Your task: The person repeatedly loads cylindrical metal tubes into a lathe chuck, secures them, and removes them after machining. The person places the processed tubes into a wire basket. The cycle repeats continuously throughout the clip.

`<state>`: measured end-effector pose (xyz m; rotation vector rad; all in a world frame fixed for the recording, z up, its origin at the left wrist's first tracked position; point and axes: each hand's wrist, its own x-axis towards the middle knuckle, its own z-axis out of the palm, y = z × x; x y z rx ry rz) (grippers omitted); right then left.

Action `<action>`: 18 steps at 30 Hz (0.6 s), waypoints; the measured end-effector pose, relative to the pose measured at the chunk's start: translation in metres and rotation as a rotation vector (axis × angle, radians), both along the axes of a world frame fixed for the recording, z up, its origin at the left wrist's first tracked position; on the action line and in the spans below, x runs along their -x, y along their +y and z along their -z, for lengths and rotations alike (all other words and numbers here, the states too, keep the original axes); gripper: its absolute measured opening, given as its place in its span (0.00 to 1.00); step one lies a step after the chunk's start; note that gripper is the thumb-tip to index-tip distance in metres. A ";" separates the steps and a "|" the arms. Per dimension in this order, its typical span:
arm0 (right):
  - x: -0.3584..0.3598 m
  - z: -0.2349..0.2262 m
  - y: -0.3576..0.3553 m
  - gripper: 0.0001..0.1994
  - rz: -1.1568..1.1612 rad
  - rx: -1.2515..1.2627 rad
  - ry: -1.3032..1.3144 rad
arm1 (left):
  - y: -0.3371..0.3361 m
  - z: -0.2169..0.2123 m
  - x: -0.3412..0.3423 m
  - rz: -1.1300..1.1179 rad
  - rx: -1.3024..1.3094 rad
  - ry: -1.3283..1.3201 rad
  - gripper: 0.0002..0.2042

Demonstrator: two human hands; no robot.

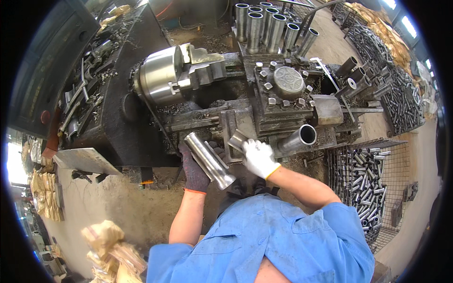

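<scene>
Tube [210, 160], steel and polished, sat at centre frame, gripped around its middle by the left hand [193, 170] in a dark glove, tilted with its lower end toward the operator. I noted the right hand [258, 158], in a white glove, closed on a shorter steel sleeve [237, 140] just right of the tube's upper end. Both were held over the lathe carriage, below the tool post [288, 85] and right of the chuck [163, 75] in the upper left of centre. In my judgement, the work in hand called for a firm grip on both pieces, with both gloves kept well clear of the chuck jaws. I saw more tubes standing upright [269, 26] at top centre and a wire basket of cut tubes [365, 179] at right. I could make out no labels or signs; crumpled brown wrapping [111, 250] lay at lower left, more at upper right.
</scene>
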<state>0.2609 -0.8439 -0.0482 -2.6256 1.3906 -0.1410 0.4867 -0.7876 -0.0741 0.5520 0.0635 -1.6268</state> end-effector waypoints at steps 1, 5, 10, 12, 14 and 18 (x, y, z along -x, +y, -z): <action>-0.004 0.004 -0.007 0.13 0.033 -0.034 -0.025 | 0.001 0.001 -0.003 0.014 0.005 -0.132 0.46; 0.004 -0.018 -0.032 0.27 0.077 -0.581 -0.622 | -0.007 -0.008 -0.007 -0.022 0.035 -0.096 0.44; -0.024 -0.095 -0.034 0.42 0.030 -1.061 -0.424 | -0.028 -0.046 0.018 -0.155 0.029 -0.155 0.44; -0.041 -0.118 -0.032 0.46 0.212 -0.891 -0.392 | -0.039 -0.069 0.031 -0.175 0.186 -0.278 0.45; -0.034 -0.142 -0.039 0.46 0.259 -0.955 -0.553 | -0.046 -0.095 0.033 -0.154 0.309 -0.456 0.44; -0.001 -0.194 -0.096 0.44 -0.241 -0.231 -0.519 | -0.066 -0.116 0.025 -0.376 0.679 -0.783 0.45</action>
